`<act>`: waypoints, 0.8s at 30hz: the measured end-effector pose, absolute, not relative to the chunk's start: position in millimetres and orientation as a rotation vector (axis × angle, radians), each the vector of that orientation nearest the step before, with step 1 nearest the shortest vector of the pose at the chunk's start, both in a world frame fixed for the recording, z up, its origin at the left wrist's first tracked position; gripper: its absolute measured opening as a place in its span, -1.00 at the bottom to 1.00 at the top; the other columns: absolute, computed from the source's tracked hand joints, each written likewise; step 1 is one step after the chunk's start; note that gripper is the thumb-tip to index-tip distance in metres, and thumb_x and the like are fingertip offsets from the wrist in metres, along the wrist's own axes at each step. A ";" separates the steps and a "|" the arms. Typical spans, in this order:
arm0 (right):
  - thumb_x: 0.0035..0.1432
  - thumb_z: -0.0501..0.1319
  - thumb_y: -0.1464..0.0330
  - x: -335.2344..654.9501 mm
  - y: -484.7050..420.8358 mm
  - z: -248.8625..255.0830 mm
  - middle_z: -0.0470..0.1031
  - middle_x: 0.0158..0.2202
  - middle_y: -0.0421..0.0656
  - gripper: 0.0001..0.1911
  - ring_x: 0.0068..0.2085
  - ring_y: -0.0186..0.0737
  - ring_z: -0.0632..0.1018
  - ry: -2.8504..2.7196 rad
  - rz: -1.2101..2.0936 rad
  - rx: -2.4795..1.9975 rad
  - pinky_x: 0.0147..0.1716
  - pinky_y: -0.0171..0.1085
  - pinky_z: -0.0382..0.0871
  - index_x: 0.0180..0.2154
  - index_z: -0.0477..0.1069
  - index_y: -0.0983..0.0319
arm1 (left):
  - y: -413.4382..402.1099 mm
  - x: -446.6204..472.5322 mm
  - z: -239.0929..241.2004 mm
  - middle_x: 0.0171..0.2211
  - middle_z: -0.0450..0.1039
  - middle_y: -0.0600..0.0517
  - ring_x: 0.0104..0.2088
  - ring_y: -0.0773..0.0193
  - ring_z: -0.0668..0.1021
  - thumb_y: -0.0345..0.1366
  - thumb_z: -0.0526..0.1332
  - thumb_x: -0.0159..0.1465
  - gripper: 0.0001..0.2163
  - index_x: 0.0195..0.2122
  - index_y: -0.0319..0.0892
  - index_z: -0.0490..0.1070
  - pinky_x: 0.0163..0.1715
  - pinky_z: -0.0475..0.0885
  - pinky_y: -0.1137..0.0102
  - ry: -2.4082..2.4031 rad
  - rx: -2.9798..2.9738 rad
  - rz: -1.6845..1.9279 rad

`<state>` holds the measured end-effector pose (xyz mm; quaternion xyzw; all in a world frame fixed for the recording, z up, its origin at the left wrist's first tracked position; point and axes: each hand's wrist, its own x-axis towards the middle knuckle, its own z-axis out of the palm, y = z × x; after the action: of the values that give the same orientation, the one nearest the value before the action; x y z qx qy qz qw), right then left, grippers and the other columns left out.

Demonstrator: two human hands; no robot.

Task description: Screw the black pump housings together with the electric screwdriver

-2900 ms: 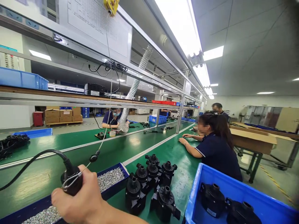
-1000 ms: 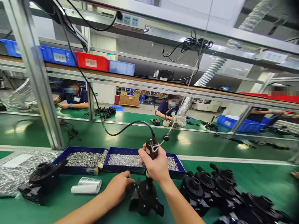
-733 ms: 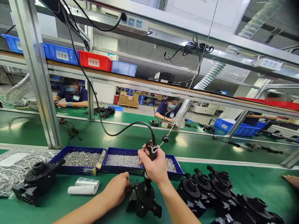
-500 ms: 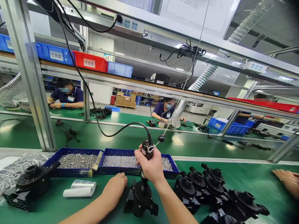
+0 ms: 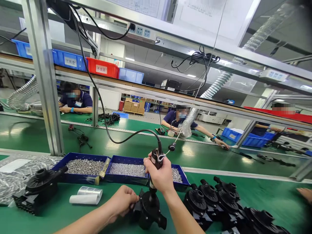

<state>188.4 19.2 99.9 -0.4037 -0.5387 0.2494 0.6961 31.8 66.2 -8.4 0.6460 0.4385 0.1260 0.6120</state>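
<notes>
Black pump housing (image 5: 149, 209) sits low centre on the green desk (image 5: 219, 191); our left hand (image 5: 123, 202) grips its side to steady it, while our right hand (image 5: 159, 175) wraps the electric screwdriver (image 5: 154, 162) upright above it, 2 screw trays (image 5: 117, 169) just behind.

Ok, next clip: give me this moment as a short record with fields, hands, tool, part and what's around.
right hand: gripping an electric screwdriver upright, tip down on the pump
left hand: holding the black pump housing on the green table
behind: two blue screw trays
right side: row of black pumps
left side: one pump, white roll
</notes>
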 end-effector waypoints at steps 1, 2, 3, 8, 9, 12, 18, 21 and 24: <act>0.29 0.42 0.18 187.8 19.5 99.9 0.40 -0.42 -0.24 -0.70 -0.51 -0.28 0.45 -1.199 0.556 -0.894 -0.52 -0.31 0.36 -0.19 0.41 0.22 | 64.7 32.0 -7.4 -0.67 0.15 0.17 -0.73 0.45 0.10 0.16 0.28 -0.08 -0.57 -0.56 -0.08 0.19 -0.69 -0.12 0.43 1.008 1.436 0.285; 0.29 0.42 0.18 187.2 19.8 99.8 0.39 -0.43 -0.25 -0.70 -0.51 -0.29 0.44 -1.199 0.558 -0.883 -0.52 -0.31 0.36 -0.20 0.40 0.22 | 63.4 32.0 -6.2 -0.68 0.12 0.18 -0.74 0.46 0.08 0.17 0.30 -0.12 -0.54 -0.58 -0.07 0.16 -0.69 -0.16 0.44 1.007 1.389 0.278; 0.28 0.42 0.18 186.5 20.2 99.7 0.38 -0.43 -0.26 -0.69 -0.52 -0.29 0.44 -1.199 0.560 -0.873 -0.52 -0.31 0.36 -0.20 0.39 0.22 | 62.4 31.8 -5.0 -0.68 0.10 0.19 -0.74 0.48 0.07 0.16 0.31 -0.15 -0.53 -0.58 -0.07 0.14 -0.68 -0.19 0.45 1.007 1.349 0.270; 0.28 0.42 0.19 185.6 21.8 97.8 0.40 -0.42 -0.25 -0.70 -0.51 -0.29 0.45 -1.200 0.540 -0.878 -0.50 -0.30 0.36 -0.22 0.37 0.21 | 61.3 28.4 1.7 -0.66 0.00 0.24 -0.72 0.54 0.02 0.09 0.33 -0.21 -0.52 -0.56 -0.08 0.08 -0.65 -0.27 0.48 0.979 1.223 0.235; 0.28 0.42 0.19 186.0 21.7 97.7 0.40 -0.42 -0.25 -0.70 -0.51 -0.29 0.45 -1.197 0.537 -0.882 -0.50 -0.31 0.36 -0.22 0.37 0.21 | 62.1 27.1 3.6 -0.66 -0.01 0.25 -0.71 0.55 0.01 0.07 0.34 -0.21 -0.53 -0.56 -0.08 0.08 -0.65 -0.28 0.49 0.968 1.202 0.225; 0.28 0.42 0.19 187.6 20.2 99.3 0.40 -0.41 -0.26 -0.70 -0.51 -0.29 0.46 -1.190 0.543 -0.883 -0.50 -0.31 0.36 -0.24 0.36 0.21 | 66.1 22.4 11.6 -0.66 0.01 0.25 -0.71 0.55 0.01 0.01 0.38 -0.22 -0.53 -0.53 -0.09 0.12 -0.67 -0.30 0.50 0.937 1.165 0.184; 0.22 0.42 0.22 188.8 15.8 104.3 0.44 -0.41 -0.23 -0.72 -0.53 -0.29 0.48 -1.157 0.567 -0.872 -0.52 -0.31 0.42 -0.24 0.39 0.22 | 70.1 20.1 20.3 -0.71 0.14 0.20 -0.76 0.52 0.02 -0.20 0.32 -0.23 -0.70 -0.43 -0.17 0.43 -0.74 -0.24 0.50 0.853 1.246 0.097; 0.16 0.39 0.28 189.2 16.1 100.5 0.42 -0.50 -0.25 -0.79 -0.57 -0.28 0.46 -1.106 0.530 -0.891 -0.57 -0.32 0.39 -0.26 0.42 0.23 | 69.0 22.7 13.2 -0.74 0.14 0.20 -0.76 0.50 0.03 -0.28 0.31 -0.27 -0.71 -0.44 -0.17 0.46 -0.76 -0.19 0.53 0.862 1.157 0.134; 0.11 0.38 0.30 191.9 17.6 97.5 0.37 -0.57 -0.29 -0.80 -0.62 -0.29 0.41 -1.057 0.505 -0.880 -0.62 -0.34 0.33 -0.28 0.41 0.22 | 68.1 23.8 6.2 -0.74 0.15 0.20 -0.76 0.49 0.04 -0.30 0.33 -0.29 -0.70 -0.45 -0.17 0.47 -0.75 -0.18 0.54 0.861 1.104 0.158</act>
<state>191.9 17.6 97.5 -0.4019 -0.4826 0.2307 0.7432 23.8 68.1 6.2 0.5074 0.3957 0.0726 0.7620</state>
